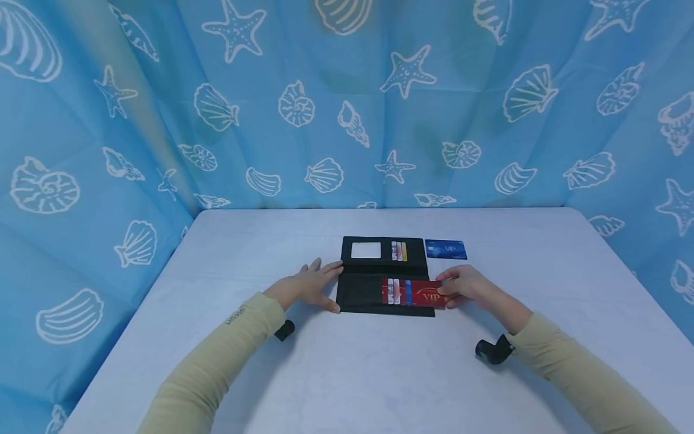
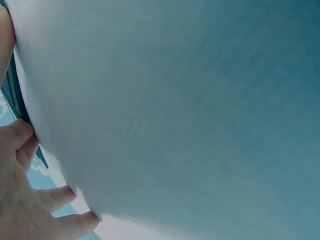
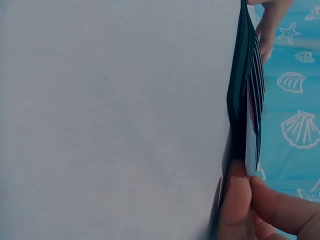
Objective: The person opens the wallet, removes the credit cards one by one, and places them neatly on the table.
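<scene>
A black wallet (image 1: 360, 292) lies unfolded on the table, its two halves one above the other in the head view. Several cards show in its slots. My right hand (image 1: 467, 286) pinches the right end of a red VIP card (image 1: 425, 294), which juts past the wallet's right edge; its left part sits among the slots of the near half. In the right wrist view, thumb and finger (image 3: 280, 202) meet on the card's edge. My left hand (image 1: 311, 283) touches the wallet's left edge with spread fingers. A blue VIP card (image 1: 446, 249) lies at the wallet's upper right.
The wallet rests on a table with a white cover (image 1: 347, 380). Blue curtains (image 1: 325, 138) with shell and starfish prints hang behind and beside it. Black wrist-worn devices (image 1: 493, 351) stick out below both forearms, near the tabletop.
</scene>
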A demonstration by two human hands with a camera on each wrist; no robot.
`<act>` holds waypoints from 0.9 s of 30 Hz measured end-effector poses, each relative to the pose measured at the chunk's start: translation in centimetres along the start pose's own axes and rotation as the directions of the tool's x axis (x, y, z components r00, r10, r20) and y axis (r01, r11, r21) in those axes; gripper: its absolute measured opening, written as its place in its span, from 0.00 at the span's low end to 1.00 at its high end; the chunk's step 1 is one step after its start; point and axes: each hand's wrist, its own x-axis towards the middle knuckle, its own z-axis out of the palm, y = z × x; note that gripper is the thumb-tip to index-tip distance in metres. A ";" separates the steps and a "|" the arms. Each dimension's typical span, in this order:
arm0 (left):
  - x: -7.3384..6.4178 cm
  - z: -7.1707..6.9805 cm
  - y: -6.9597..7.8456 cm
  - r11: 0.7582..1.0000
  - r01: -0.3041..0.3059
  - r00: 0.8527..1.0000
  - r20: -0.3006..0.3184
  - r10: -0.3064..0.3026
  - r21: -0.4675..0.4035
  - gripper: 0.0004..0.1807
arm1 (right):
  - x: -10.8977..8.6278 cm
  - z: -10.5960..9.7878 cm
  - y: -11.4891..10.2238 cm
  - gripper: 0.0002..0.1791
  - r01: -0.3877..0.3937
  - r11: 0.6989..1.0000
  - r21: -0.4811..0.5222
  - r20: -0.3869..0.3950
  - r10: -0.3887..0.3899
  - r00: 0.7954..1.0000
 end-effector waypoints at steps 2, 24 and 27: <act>-0.1 0.0 0.0 1.000 0.002 1.000 -0.001 -0.002 -0.004 0.55 | -0.2 -0.3 0.2 0.26 0.000 1.000 -0.007 -0.004 0.000 1.000; -0.3 -0.1 0.2 1.000 -0.007 1.000 -0.006 0.007 0.013 0.55 | -1.0 -2.8 2.5 0.27 0.012 0.998 -0.059 -0.067 -0.015 0.998; -0.3 -0.1 0.1 1.000 -0.009 1.000 -0.005 0.009 0.006 0.55 | -1.3 -3.2 2.8 0.27 0.020 0.998 -0.055 -0.064 -0.024 0.998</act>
